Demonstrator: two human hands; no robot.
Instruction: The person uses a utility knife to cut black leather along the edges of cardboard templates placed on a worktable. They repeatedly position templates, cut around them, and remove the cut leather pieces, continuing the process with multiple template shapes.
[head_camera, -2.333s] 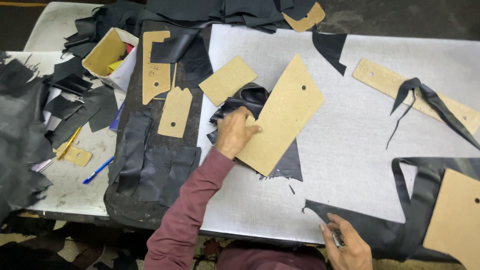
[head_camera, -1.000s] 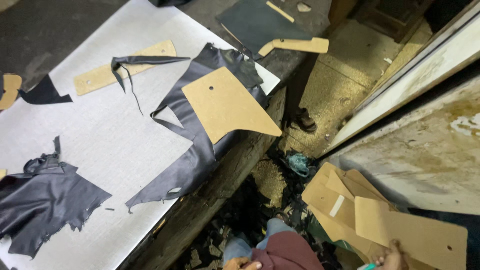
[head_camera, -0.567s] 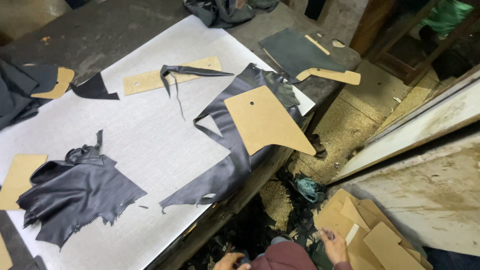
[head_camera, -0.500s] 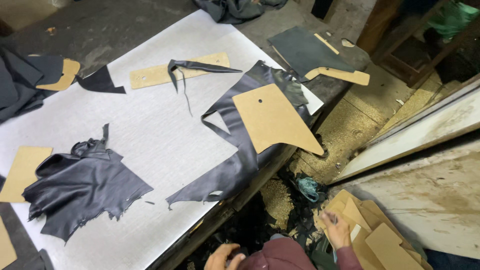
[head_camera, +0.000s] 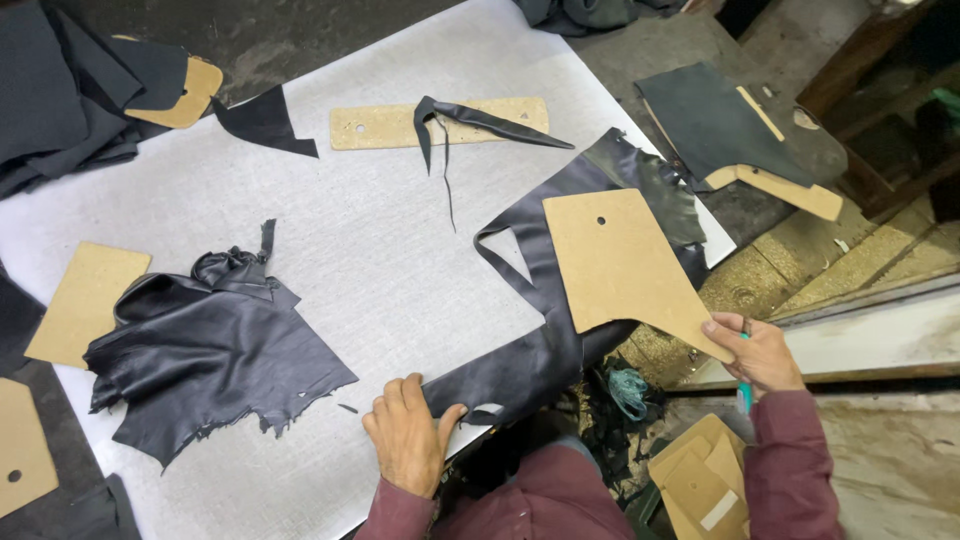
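A long piece of black leather (head_camera: 560, 330) hangs over the right edge of the pale grey cutting mat (head_camera: 360, 250). On it lies a tan cardboard pattern (head_camera: 620, 260) with a small hole. My right hand (head_camera: 757, 352) pinches the pattern's narrow lower corner and also holds a teal pen-like tool. My left hand (head_camera: 408, 440) rests flat on the mat, thumb touching the leather's near end. A crumpled black leather piece (head_camera: 210, 350) lies to the left of my left hand.
A long cardboard strip (head_camera: 390, 125) with a thin leather scrap (head_camera: 480, 118) across it lies at the mat's far side. More cardboard patterns (head_camera: 88, 300) sit at the left. Dark leather with a pattern (head_camera: 730, 135) lies at the far right. Cardboard pieces (head_camera: 700, 480) are stacked on the floor.
My view has swung from the floor back to the mat. My right hand rose from the floor stack to the pattern's corner. My left hand came onto the mat by the leather.
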